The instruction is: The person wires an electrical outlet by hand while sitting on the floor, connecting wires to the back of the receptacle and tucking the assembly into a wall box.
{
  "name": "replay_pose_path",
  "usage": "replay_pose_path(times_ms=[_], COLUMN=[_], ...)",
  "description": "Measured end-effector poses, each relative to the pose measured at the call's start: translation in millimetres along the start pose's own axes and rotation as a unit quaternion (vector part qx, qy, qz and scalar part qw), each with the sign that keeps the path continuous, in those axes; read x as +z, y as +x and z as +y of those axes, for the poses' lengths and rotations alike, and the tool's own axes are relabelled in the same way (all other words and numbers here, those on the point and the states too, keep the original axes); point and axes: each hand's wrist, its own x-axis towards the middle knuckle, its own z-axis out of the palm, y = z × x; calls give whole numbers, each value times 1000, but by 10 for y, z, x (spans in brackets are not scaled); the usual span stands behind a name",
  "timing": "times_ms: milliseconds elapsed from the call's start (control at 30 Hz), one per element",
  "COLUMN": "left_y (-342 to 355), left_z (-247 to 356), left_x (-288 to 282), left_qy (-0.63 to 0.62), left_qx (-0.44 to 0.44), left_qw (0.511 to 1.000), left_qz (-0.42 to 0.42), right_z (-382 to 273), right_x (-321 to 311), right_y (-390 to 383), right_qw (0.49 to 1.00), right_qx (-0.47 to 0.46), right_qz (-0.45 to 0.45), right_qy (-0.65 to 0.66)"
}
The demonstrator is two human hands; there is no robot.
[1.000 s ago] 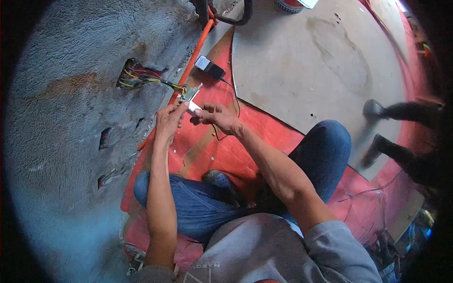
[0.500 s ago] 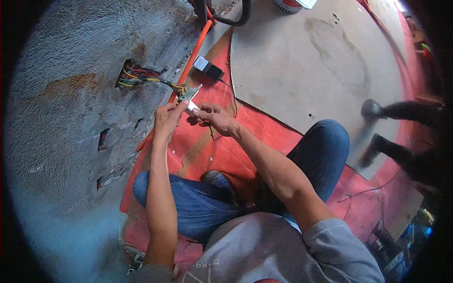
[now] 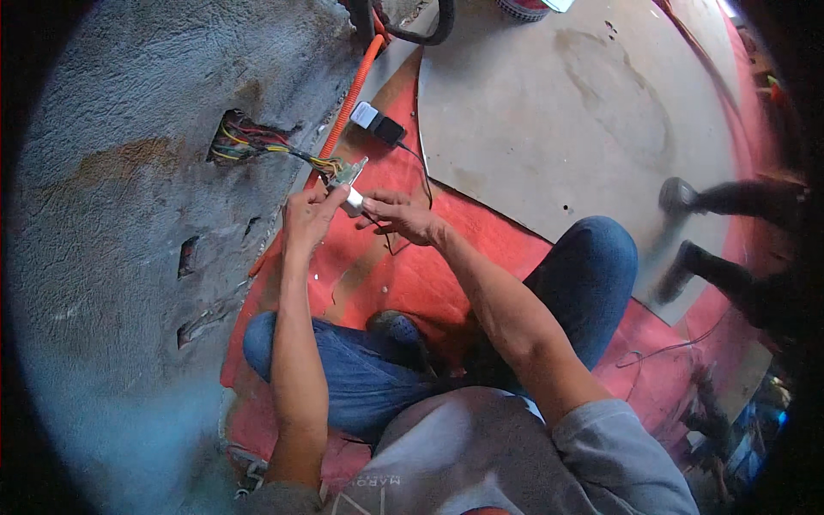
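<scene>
My left hand (image 3: 311,216) pinches a small white box-shaped module (image 3: 353,202) by its side. A greenish circuit board (image 3: 347,172) adjoins the module's upper end. Several coloured wires (image 3: 283,149) run to the board from a rough hole (image 3: 230,137) in the wall. At the module's lower end, the fingers of my right hand (image 3: 405,216) are closed around the end of a thin black cable (image 3: 390,243); its tip is hidden. That cable loops up to a black-and-white device (image 3: 378,124) lying on the red sheet.
A grey wall (image 3: 103,232) with smaller cut-outs rises at left. Orange corrugated conduit (image 3: 354,90) follows its foot. A greyish board (image 3: 532,103) lies on the red sheet (image 3: 429,283). Another person's dark-clad legs (image 3: 730,202) stand at right, and a bucket (image 3: 522,9) at the top.
My right hand has shifted slightly to the right, uncovering more of the white module. The left hand keeps its hold on the module.
</scene>
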Motion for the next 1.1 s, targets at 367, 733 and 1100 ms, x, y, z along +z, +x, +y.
replay_pose_path(times_ms=[367, 733, 1100], left_y=[24, -61, -66], left_z=[-142, 66, 203], left_x=[2, -105, -60], left_qy=[11, 103, 93], left_qx=[7, -24, -38], left_qw=[1000, 994, 992], left_qz=[-9, -34, -73], right_z=[134, 382, 225], right_x=[-373, -518, -918], right_y=[52, 353, 605], right_qw=[983, 936, 727], right_qx=[-10, -69, -224], right_qz=[179, 330, 476], right_qy=[35, -100, -442])
